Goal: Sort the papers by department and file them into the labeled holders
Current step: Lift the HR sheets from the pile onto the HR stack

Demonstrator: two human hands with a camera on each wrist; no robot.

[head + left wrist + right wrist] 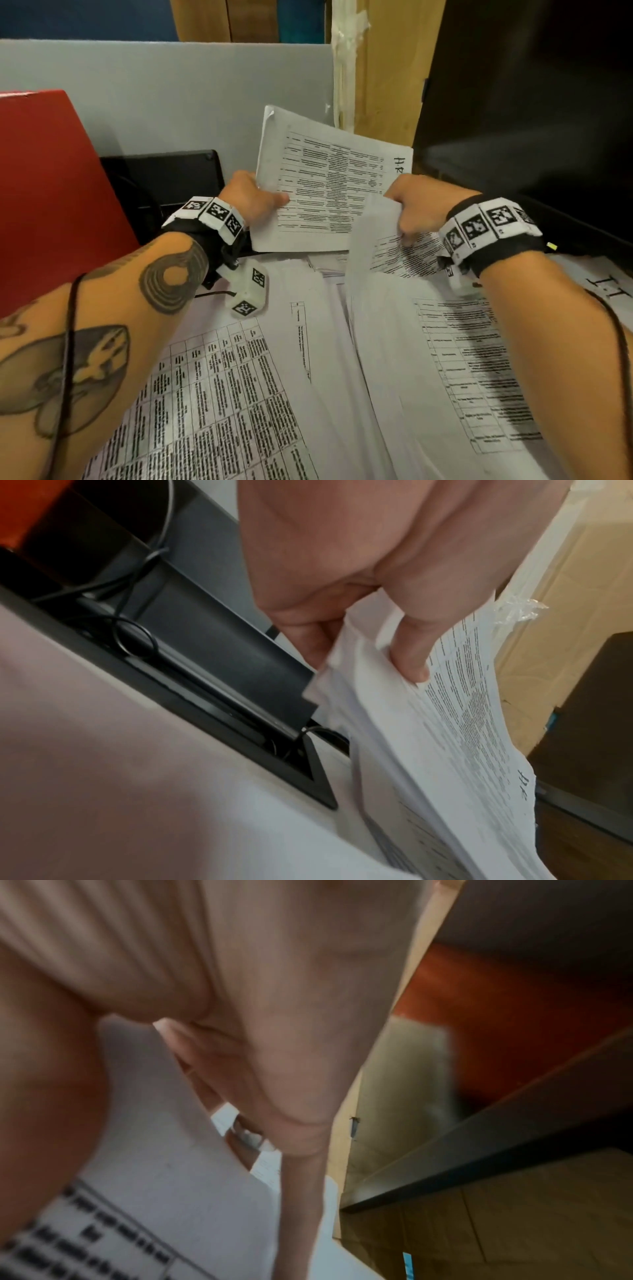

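My left hand pinches a thin stack of printed sheets marked "HR", held tilted up above the desk; the left wrist view shows thumb and fingers clamping that HR stack at its edge. My right hand grips the upper edge of another printed sheet and lifts it off the pile; this sheet is blurred in the right wrist view. More printed papers lie spread over the desk below both arms. A sheet marked "IT" lies at the far right.
A red holder stands at the left, a black holder at the right. A black cable tray with wires sits behind the left hand. A grey partition closes the back of the desk.
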